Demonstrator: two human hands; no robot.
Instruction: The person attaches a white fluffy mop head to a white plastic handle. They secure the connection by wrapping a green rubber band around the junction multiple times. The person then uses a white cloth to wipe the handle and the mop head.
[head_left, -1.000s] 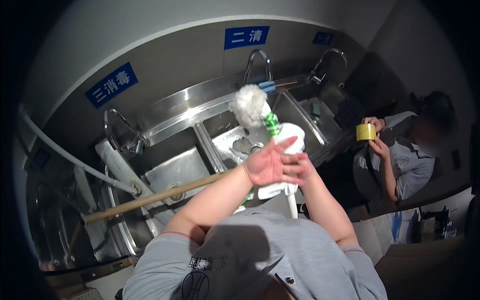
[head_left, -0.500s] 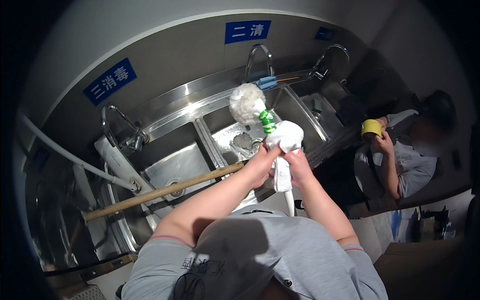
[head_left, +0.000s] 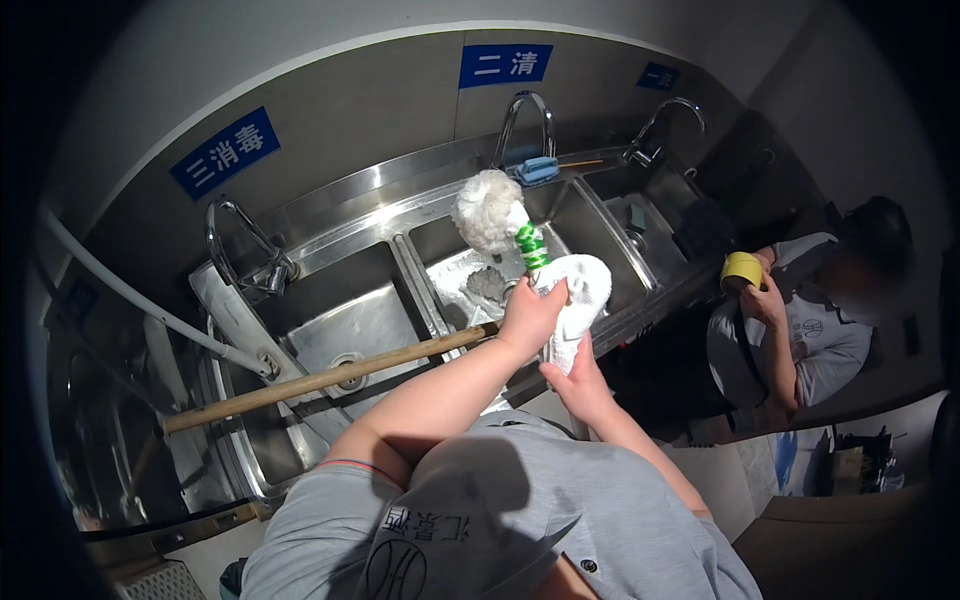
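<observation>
Over the middle sink I have a brush or duster with a round, fluffy off-white head point(head_left: 489, 212) and green-and-white wrapping point(head_left: 533, 247) below it. A white cloth point(head_left: 588, 285) is bunched just under the wrapping. My left hand point(head_left: 530, 318) is closed around the cloth and the upper handle, its thumb pressed on the cloth. Lower and to the right, my right hand point(head_left: 582, 384) closes on the cloth's hanging end. The handle inside the cloth and grip is mostly hidden.
A wooden pole point(head_left: 340, 378) lies across the left sink point(head_left: 350, 320). A grey scouring pad point(head_left: 487, 284) sits in the middle sink; a blue brush point(head_left: 538, 170) rests on the back ledge. On the right, another person point(head_left: 825, 330) holds a yellow tape roll point(head_left: 741, 270).
My right hand has slid down from beside my left to the cloth's lower end. The cloth is spread out more, and the fluffy head has shifted slightly left.
</observation>
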